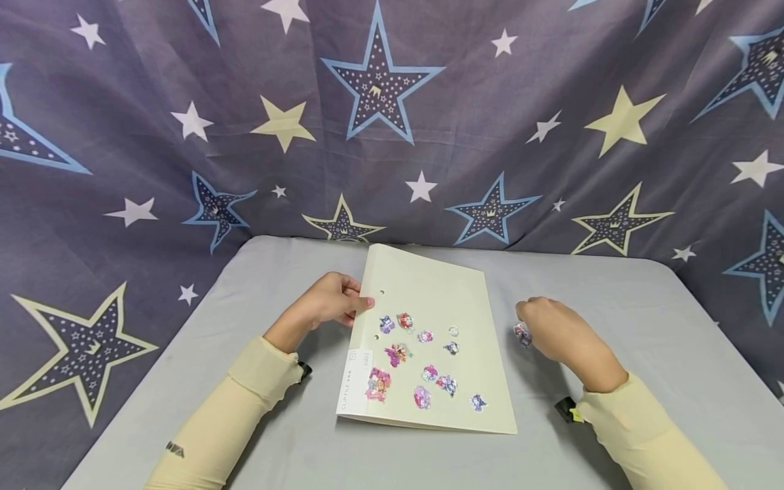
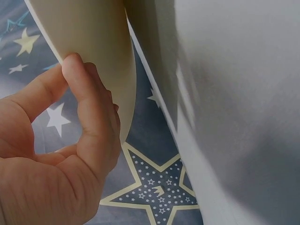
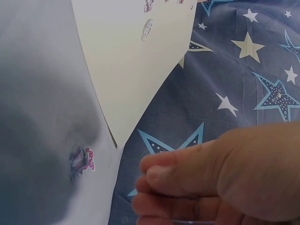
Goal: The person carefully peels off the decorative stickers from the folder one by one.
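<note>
A cream clip file point(image 1: 437, 292) bears several small shiny cartoon stickers point(image 1: 398, 354) on its cover. My left hand point(image 1: 333, 298) pinches its left edge between thumb and fingers. In the left wrist view, the cream sheet point(image 2: 89, 28) is gripped at its edge and bends away from the hand. To the right of the file, my right hand point(image 1: 554, 330) hovers over the table with curled fingers, the thumb against the index finger. Nothing shows between those fingers in the right wrist view. One loose sticker point(image 3: 83, 161) lies on the table, just below that hand.
The table point(image 1: 661, 327) has a grey cover and rounded far corners. Behind it hangs a dark curtain point(image 1: 465, 122) patterned with stars. A white label point(image 1: 355, 381) marks the file's lower left, with two small holes above it.
</note>
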Available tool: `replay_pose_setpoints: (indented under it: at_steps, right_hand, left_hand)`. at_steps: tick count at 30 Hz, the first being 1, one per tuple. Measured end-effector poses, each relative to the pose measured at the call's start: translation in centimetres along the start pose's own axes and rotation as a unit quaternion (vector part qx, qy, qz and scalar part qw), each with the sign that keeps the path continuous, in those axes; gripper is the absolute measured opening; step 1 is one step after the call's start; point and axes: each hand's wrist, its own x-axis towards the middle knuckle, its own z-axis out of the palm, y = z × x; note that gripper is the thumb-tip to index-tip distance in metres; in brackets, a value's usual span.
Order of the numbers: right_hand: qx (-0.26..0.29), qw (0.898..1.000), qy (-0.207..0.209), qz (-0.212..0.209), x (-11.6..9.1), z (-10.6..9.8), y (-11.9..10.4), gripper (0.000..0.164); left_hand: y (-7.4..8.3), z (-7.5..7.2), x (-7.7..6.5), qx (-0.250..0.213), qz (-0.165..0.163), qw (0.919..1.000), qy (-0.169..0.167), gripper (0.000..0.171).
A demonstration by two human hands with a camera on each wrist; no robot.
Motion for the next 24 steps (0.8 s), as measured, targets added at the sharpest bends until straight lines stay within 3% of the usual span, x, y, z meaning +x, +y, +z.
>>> replay_pose_setpoints:
  at_steps: [13,24]
  right_hand:
    - [0.017,1.0,0.001,-0.013,0.3,0.7,-1.1,0.024]
    - [0.026,0.998,0.036,-0.038,0.9,2.1,-3.3,0.018]
  left_hand:
    - [0.1,0.0,0.0,0.0,0.0,1.0,-0.001,0.029]
    - [0.1,0.0,-0.1,-0.006,0.001,1.0,-0.001,0.029]
